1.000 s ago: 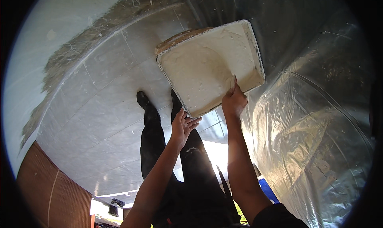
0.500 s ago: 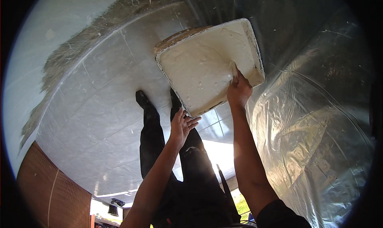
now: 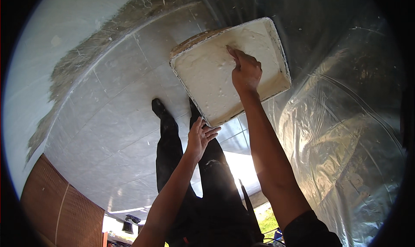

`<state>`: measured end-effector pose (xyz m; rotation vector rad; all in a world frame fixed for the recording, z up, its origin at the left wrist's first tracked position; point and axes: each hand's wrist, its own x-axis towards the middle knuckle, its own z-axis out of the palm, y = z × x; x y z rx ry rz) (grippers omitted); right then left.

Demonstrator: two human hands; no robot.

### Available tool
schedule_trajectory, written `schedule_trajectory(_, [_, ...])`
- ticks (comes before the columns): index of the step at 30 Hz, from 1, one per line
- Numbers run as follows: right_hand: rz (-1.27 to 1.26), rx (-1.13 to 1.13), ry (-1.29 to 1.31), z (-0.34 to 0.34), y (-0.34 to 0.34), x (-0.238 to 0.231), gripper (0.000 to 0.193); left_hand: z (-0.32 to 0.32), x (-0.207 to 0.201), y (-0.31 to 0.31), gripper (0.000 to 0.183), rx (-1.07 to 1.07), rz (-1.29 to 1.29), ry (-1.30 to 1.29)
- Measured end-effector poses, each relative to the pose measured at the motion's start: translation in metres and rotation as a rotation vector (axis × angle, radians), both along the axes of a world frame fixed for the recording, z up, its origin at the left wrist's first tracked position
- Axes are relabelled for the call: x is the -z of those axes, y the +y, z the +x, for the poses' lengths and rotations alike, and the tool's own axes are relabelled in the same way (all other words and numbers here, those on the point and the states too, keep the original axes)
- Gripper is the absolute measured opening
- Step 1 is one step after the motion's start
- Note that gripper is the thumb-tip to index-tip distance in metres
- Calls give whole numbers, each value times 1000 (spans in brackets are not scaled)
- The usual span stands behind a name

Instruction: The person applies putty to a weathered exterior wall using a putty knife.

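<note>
Creamy off-white paste (image 3: 205, 80), spread from side to side in a rectangular tub (image 3: 190, 44), below and between arms' reach, to the far side of the left hand and directly under the right. Right hand (image 3: 247, 72) over the middle of the paste, fingers curled and bunched, tips down at a small hollow in the far half; impossible to tell from this angle about anything pinched there, or about the depth of the tips. Left hand (image 3: 198, 140) released, palm turned up, thumb and fingers spread at the near corner of the tub, close against the rim; firm contact not certain.

Judging by looks, well along toward an even blend: no dry powder or separate liquid in sight, colour uniform. Less finished in texture, with small bumps and pits across the near half and a disturbed patch around the right fingertips. Filled nearly to the rim at left, with a strip of inner wall bare at right. Rim crusted with pale residue.

Farther out, dark trousers (image 3: 212, 178) with a pale smear at one knee, and a dark shoe (image 3: 159, 108) on grey tiled floor (image 3: 121, 113). To the right, crumpled clear plastic sheeting (image 3: 328, 130); at lower left, a brown ribbed panel (image 3: 65, 203).
</note>
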<state>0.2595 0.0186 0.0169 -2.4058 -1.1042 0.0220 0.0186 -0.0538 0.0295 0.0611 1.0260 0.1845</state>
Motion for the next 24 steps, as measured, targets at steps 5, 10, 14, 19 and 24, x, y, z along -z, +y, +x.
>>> schedule_trajectory(5, [-10,-153,-16,11,18,-10,27,-5,1,-2,69,12,-24,34])
schedule_trajectory(10, [-94,-245,2,19,14,-2,31,-5,-1,-2,66,-23,-43,35])
schedule_trajectory(14, [83,-277,40,24,25,-8,31,-5,-1,-4,65,-48,-37,25])
schedule_trajectory(19, [56,-380,110,34,23,-2,36,-4,3,-3,64,-54,-53,40])
schedule_trajectory(24, [49,-397,168,27,3,11,37,-3,6,-3,67,-63,-60,34])
